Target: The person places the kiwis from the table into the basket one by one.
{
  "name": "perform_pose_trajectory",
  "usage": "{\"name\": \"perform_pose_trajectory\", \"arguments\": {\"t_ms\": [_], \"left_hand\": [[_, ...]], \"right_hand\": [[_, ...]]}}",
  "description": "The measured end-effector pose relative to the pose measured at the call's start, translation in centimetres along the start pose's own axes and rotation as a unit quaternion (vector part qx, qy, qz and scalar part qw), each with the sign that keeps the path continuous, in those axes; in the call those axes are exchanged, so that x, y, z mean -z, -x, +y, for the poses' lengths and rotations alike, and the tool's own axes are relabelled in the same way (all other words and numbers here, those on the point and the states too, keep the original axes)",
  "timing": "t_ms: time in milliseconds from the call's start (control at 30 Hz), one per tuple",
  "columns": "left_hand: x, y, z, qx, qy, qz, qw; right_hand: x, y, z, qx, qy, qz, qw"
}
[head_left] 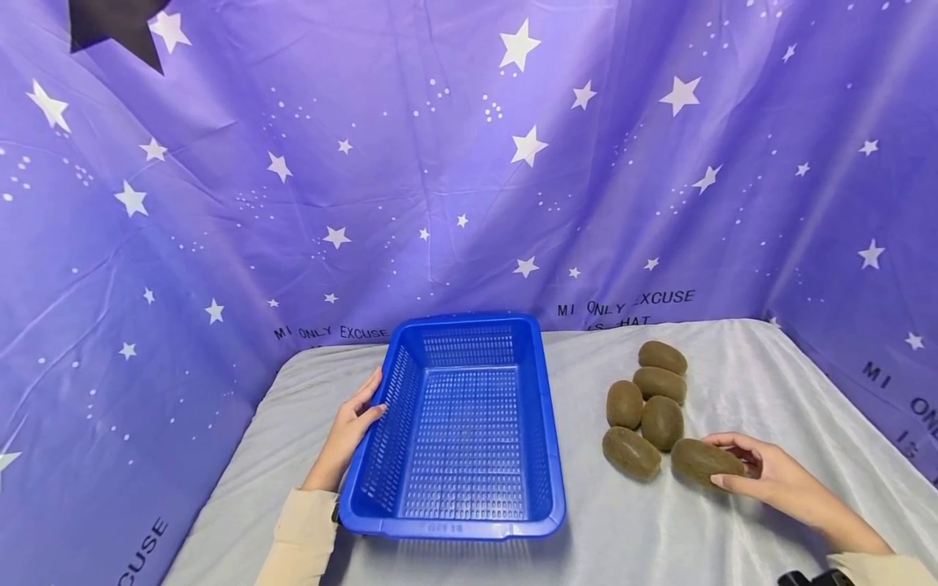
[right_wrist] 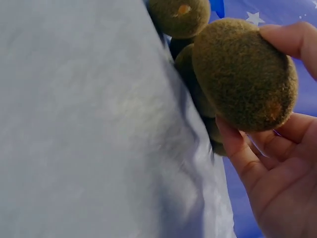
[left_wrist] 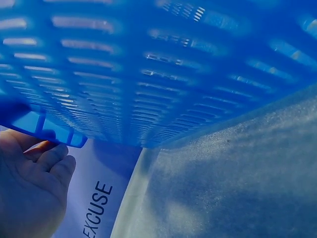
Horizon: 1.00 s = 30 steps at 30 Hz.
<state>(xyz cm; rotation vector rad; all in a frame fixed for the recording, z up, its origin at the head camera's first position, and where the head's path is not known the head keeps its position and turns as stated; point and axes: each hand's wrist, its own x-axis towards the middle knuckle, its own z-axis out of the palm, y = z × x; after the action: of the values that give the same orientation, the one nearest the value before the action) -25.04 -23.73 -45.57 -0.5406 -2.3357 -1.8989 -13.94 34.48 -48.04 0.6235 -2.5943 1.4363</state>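
Note:
A blue plastic basket with slotted walls and floor holds nothing. My left hand grips its left rim, thumb over the edge and fingers outside; in the left wrist view the fingers of that hand curl under the lip. On the right, my right hand pinches a brown fuzzy kiwi between thumb and fingers. The right wrist view shows this kiwi close up. Beside it lie several other kiwis in a loose cluster. Whether the held kiwi touches the cloth, I cannot tell.
A pale grey cloth covers the table under the basket and the kiwis. Purple star-printed fabric hangs behind the table and along both sides, close to the basket's far end.

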Motion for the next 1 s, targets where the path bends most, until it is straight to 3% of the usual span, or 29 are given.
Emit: {"name": "perform_pose_trajectory", "arguments": {"t_ms": [833, 1000], "left_hand": [[-0.1, 0.0, 0.0, 0.002, 0.005, -0.002, 1.0000], [-0.1, 0.1, -0.1, 0.002, 0.009, -0.001, 1.0000]], "right_hand": [[-1.2, -3.3, -3.5, 0.003, 0.020, 0.045, 0.9988], [-1.7, -4.3, -4.0, 0.036, 0.003, 0.044, 0.9984]]}}
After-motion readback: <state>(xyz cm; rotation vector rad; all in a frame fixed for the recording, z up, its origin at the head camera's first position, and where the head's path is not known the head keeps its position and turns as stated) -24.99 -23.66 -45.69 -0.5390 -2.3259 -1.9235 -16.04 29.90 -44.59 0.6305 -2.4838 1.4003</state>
